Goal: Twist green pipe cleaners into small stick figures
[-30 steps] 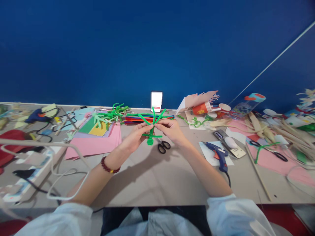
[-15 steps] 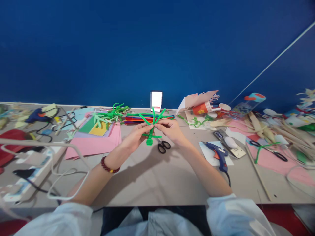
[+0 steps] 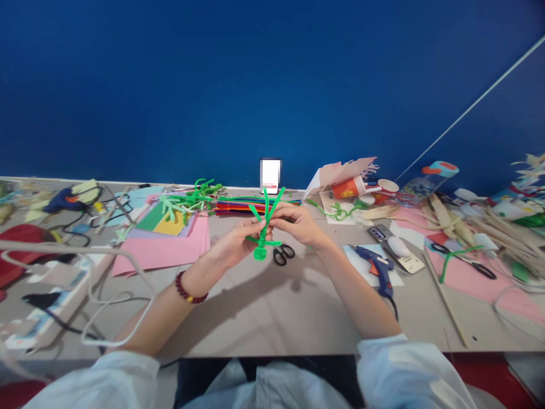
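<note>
Between my hands, above the table, is a green pipe-cleaner figure (image 3: 260,250) with a rounded lump at its lower end, side arms and several stems fanning out at the top. My left hand (image 3: 242,238) is closed around its middle from the left, thumb on the stems. From the right, my right hand (image 3: 296,222) pinches the figure near where the stems spread. Black-handled scissors (image 3: 284,254) lie on the table just below, their blades partly hidden. Behind the hands rests a bundle of coloured pipe cleaners (image 3: 238,207).
A lit phone (image 3: 271,175) leans on the blue wall. Coloured paper (image 3: 164,250) and green pipe-cleaner pieces (image 3: 200,196) lie left, near a power strip (image 3: 59,307). A glue gun (image 3: 381,267), another phone (image 3: 378,233) and paper cups (image 3: 351,187) stand or lie right.
The green figure has come slightly lower and nearer, and its top stems sit closer together. My right hand has shifted a little on it, while both hands keep hold.
</note>
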Demonstrator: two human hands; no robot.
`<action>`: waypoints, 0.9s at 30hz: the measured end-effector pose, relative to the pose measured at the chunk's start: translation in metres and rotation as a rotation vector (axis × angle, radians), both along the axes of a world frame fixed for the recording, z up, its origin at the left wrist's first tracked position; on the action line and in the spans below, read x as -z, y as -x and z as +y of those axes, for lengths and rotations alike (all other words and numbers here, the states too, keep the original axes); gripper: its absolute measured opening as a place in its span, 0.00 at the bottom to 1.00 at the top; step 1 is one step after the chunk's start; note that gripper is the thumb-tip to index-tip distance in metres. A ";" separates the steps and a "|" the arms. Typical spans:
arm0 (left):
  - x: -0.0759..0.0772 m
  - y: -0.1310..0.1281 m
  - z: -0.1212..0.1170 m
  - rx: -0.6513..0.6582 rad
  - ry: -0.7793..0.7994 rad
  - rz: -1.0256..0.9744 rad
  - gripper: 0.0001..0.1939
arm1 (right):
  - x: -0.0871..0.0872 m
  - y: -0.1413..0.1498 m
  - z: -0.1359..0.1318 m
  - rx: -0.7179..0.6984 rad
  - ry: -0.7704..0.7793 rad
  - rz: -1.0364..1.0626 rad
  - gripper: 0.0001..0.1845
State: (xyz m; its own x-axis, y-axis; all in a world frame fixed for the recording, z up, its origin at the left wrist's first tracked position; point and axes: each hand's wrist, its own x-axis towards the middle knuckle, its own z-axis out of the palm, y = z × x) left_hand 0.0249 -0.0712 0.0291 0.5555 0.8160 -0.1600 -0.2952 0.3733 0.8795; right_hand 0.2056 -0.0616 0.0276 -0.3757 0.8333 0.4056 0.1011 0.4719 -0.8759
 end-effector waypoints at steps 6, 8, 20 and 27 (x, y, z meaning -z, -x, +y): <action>0.007 0.000 0.004 -0.102 0.005 0.054 0.15 | 0.005 0.002 0.002 0.045 -0.013 0.067 0.08; 0.008 0.000 0.006 -0.132 0.000 0.076 0.15 | 0.006 0.002 0.003 0.057 -0.020 0.063 0.07; 0.005 0.001 0.004 -0.075 -0.013 0.037 0.14 | 0.005 0.001 0.002 0.055 -0.021 0.003 0.10; 0.006 -0.001 0.004 -0.145 -0.001 0.057 0.12 | 0.006 0.002 0.003 0.067 -0.007 0.020 0.11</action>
State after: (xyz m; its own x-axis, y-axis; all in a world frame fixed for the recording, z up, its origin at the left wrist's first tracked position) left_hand 0.0256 -0.0671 0.0230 0.4218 0.8871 -0.1871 -0.2951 0.3295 0.8969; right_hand 0.2040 -0.0587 0.0218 -0.3105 0.8537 0.4181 0.1151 0.4704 -0.8749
